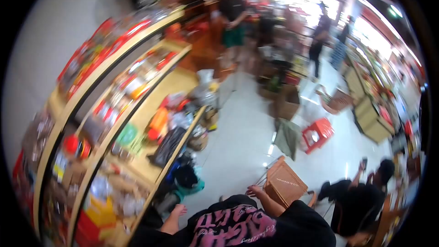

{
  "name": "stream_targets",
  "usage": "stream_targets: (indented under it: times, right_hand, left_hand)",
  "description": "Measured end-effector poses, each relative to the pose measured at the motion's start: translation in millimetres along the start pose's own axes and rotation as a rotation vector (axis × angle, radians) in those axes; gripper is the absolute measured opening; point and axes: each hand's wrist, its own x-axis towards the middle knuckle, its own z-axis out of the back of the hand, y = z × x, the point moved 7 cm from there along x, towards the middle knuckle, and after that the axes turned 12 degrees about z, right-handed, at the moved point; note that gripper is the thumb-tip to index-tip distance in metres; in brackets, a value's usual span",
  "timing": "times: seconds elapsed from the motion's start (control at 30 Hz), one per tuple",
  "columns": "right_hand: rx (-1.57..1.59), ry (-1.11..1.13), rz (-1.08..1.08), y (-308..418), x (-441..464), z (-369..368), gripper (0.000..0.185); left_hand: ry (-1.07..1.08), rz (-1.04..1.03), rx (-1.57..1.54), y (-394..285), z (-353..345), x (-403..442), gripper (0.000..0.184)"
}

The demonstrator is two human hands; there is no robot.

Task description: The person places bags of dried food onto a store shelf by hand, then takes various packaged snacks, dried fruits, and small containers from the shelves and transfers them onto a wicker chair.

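Note:
My left hand (179,210) hangs low in front of my body, close to the lower shelf edge, its fingers loosely apart and nothing visible in them. My right hand (256,191) is beside a brown chair (286,182) with a woven-looking back and thin metal legs. Its fingers look spread and hold nothing I can make out; whether they touch the chair is unclear. A teal bag (192,186) with dark items lies on the floor ahead of my left hand. The picture is smeared by motion.
Wooden shelves (98,155) of packaged goods run along the left. A black plastic bag (168,147) lies on the lowest one. Ahead are a red stool (317,135), a cardboard box (287,101) and another brown chair (337,102). A person in black (361,201) is at right; others stand farther back.

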Motion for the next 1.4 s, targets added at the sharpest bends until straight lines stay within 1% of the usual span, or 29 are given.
stream_targets:
  times: [0.03, 0.1, 0.17, 0.2, 0.3, 0.33, 0.37, 0.43, 0.5, 0.57, 0.6, 0.63, 0.67, 0.7, 0.73, 0.77, 0.8, 0.9, 0.97, 1.07, 1.13, 1.27, 1.3, 1.37, 1.4]
  right_hand:
    - [0.076, 0.008, -0.02, -22.4, 0.0, 14.2, 0.032]
    - [0.141, -0.067, -0.009, -24.7, -13.9, 33.5, 0.032]
    - [0.191, -0.104, -0.033, -39.6, -17.0, 47.4, 0.032]
    - [0.214, -0.112, -0.062, -45.4, -15.6, 48.6, 0.032]
    - [0.282, -0.182, -0.053, -26.1, -45.6, 57.0, 0.034]
    - [0.264, -0.208, -0.062, -33.8, -42.6, 62.2, 0.035]
    - [0.269, -0.214, -0.086, -33.2, -41.2, 66.9, 0.038]
    - [0.293, -0.231, -0.068, -46.4, -28.5, 77.9, 0.04]
    - [0.303, -0.289, -0.084, -45.5, -30.4, 84.9, 0.041]
    - [0.067, -0.255, -0.118, -63.2, -9.9, 97.6, 0.04]
    - [0.108, -0.31, -0.173, -55.1, -16.4, 93.5, 0.038]
    - [0.138, -0.35, -0.243, -52.9, -30.2, 82.3, 0.036]
    - [0.145, -0.354, -0.251, -58.6, -25.6, 77.4, 0.036]
    - [-0.058, -0.256, -0.205, -66.1, -14.8, 71.1, 0.034]
    - [-0.269, -0.161, -0.155, -65.6, -2.6, 73.2, 0.032]
    - [-0.326, -0.132, -0.161, -60.0, -1.9, 69.2, 0.032]
    - [-0.3, -0.147, -0.199, -50.8, -2.6, 66.9, 0.032]
    - [-0.241, -0.201, -0.26, -10.9, -1.2, 69.1, 0.032]
    - [-0.231, -0.232, -0.265, 19.8, 5.4, 73.0, 0.032]
    - [-0.235, -0.24, -0.268, 65.9, 25.9, 80.4, 0.032]
    - [-0.253, -0.235, -0.263, 96.5, 42.8, 85.9, 0.032]
    - [-0.314, -0.192, -0.253, 153.8, 91.7, 100.7, 0.031]
    - [-0.331, -0.174, -0.253, 165.7, 105.8, 106.6, 0.031]
    - [-0.366, -0.139, -0.257, 186.3, 135.9, 118.8, 0.031]
    - [-0.386, -0.117, -0.259, 196.4, 152.8, 124.9, 0.031]
  left_hand:
    - [0.007, -0.025, 0.079, -49.5, -24.0, -4.6, 0.028]
    - [-0.016, -0.183, 0.256, -162.0, -77.6, -27.9, 0.025]
    - [0.088, -0.301, 0.337, -238.2, -123.6, -10.3, 0.026]
    - [0.147, -0.376, 0.371, -281.8, -153.8, -26.5, 0.026]
    - [0.174, -0.572, 0.495, -367.4, -223.2, -74.0, 0.031]
    - [0.203, -0.632, 0.508, -384.8, -241.5, -93.3, 0.033]
    - [0.221, -0.632, 0.52, -394.8, -251.9, -105.0, 0.033]
    - [0.323, -0.716, 0.557, -420.1, -274.2, -123.9, 0.037]
    - [0.382, -0.676, 0.576, -422.3, -271.3, -105.8, 0.036]
    - [0.382, -0.645, 0.607, -417.7, -246.3, -46.3, 0.034]
    - [0.367, -0.535, 0.631, -405.6, -223.0, -27.0, 0.032]
    - [0.291, -0.441, 0.608, -389.6, -195.6, -3.6, 0.028]
    - [0.211, -0.415, 0.621, -373.4, -163.5, 20.5, 0.027]
    - [0.161, -0.275, 0.755, -350.1, -131.0, 41.3, 0.027]
    - [0.188, -0.203, 0.733, -332.6, -107.5, 25.4, 0.03]
    - [0.205, -0.23, 0.652, -304.1, -73.4, 23.1, 0.028]
    - [0.221, -0.257, 0.57, -286.3, -48.5, 22.3, 0.027]
    - [0.199, -0.434, 0.544, -264.5, 2.2, 11.1, 0.024]
    - [0.176, -0.508, 0.539, -262.3, 25.1, 7.7, 0.022]
    - [0.147, -0.601, 0.526, -272.6, 43.9, 7.4, 0.019]
    - [0.142, -0.679, 0.512, -295.1, 44.6, 8.3, 0.018]
    - [0.128, -0.937, 0.479, -358.8, 26.1, 3.4, 0.014]
    - [0.131, -0.856, 0.425, -374.3, 19.1, 14.9, 0.013]
    - [0.18, -0.46, 0.221, -407.6, -3.0, 69.6, 0.018]
    - [0.189, -0.294, 0.13, -425.7, -13.4, 94.2, 0.023]
